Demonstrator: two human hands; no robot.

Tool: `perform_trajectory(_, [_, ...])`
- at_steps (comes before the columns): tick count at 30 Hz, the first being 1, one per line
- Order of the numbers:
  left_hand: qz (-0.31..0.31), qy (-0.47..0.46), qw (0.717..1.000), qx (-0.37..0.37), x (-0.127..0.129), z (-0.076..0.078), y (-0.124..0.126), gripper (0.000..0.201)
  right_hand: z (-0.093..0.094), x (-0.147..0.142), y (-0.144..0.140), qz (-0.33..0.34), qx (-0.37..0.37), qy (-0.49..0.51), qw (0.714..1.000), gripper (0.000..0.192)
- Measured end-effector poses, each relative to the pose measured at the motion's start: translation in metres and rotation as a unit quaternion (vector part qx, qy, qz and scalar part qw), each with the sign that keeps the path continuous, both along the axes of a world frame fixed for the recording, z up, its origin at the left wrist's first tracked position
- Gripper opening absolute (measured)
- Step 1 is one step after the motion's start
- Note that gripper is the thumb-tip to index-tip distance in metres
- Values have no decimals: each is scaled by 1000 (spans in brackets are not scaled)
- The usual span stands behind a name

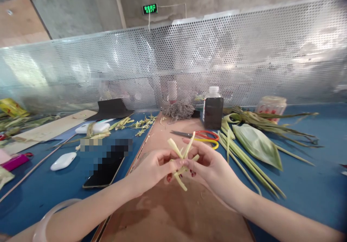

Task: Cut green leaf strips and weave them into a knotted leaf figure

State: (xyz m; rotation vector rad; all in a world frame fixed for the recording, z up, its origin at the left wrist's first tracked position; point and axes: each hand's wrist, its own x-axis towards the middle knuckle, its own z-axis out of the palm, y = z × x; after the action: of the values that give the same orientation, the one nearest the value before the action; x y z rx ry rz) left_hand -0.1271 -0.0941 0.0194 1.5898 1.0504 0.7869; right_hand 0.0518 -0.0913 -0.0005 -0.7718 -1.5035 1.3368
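Several pale green leaf strips (pixel 180 185) cross one another between my hands, their ends sticking out above and below the fingers. My left hand (pixel 159 166) pinches the strips from the left, thumb on top. From the right, my right hand (pixel 207 160) is closed on the same strips, its thumb near the crossing. Exactly how the strips are folded is hidden by the fingers. Scissors (pixel 207 137) with red and yellow handles lie just beyond my hands on the brown board (pixel 173 216). Long green leaf stalks (pixel 252 173) and a broad leaf piece (pixel 256 144) lie to the right.
At the back stand a dark-filled bottle (pixel 213 113) and a clear jar (pixel 271 108), near a tangle of grey cord (pixel 179 111). To the left lie a phone (pixel 108 169), a white earphone case (pixel 63 161) and a white device (pixel 93 128). A perforated metal screen (pixel 121 68) closes off the far side.
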Motion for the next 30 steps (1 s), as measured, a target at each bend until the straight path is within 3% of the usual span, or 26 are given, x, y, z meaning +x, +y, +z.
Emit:
perform_trajectory(2, [-2,-45,999,-25,2,0,1,35,-2,1,0,-19,85,-57,995,32])
perform_trajectory(4, [1,-77,996,-51,3,0,0,35,-4,4,1,-40,216,-117,969,21])
perform_trajectory(7, [1,-101,991,-88,5,1,-3,27,-8,9,4,-57,405,-178,895,24])
perform_trajectory(11, [-23,-107,986,-126,5,1,-6,24,-10,16,5,-101,543,-236,799,35])
perform_trajectory(13, [-30,-102,986,-128,4,-1,-6,27,-10,16,2,-102,564,-239,784,36])
perform_trajectory(14, [-33,-100,986,-129,4,-1,-6,28,-9,15,0,-92,553,-237,794,35])
perform_trajectory(18, [-36,-97,984,-142,2,-2,-5,29,-3,10,-8,-57,385,-220,895,22])
perform_trajectory(19, [-37,-97,984,-145,2,-2,-5,28,-2,10,-8,-48,360,-219,905,20])
perform_trajectory(21, [-40,-98,983,-150,2,-1,-5,26,1,11,-8,-32,405,-231,884,22])
perform_trajectory(25, [-54,-109,979,-165,3,0,-6,23,0,19,-3,10,558,-253,790,49])
perform_trajectory(27, [-58,-112,979,-162,3,1,-6,23,-1,21,-1,36,560,-249,789,56])
perform_trajectory(30, [-66,-109,978,-164,4,2,-7,23,-2,23,1,34,551,-250,796,49])
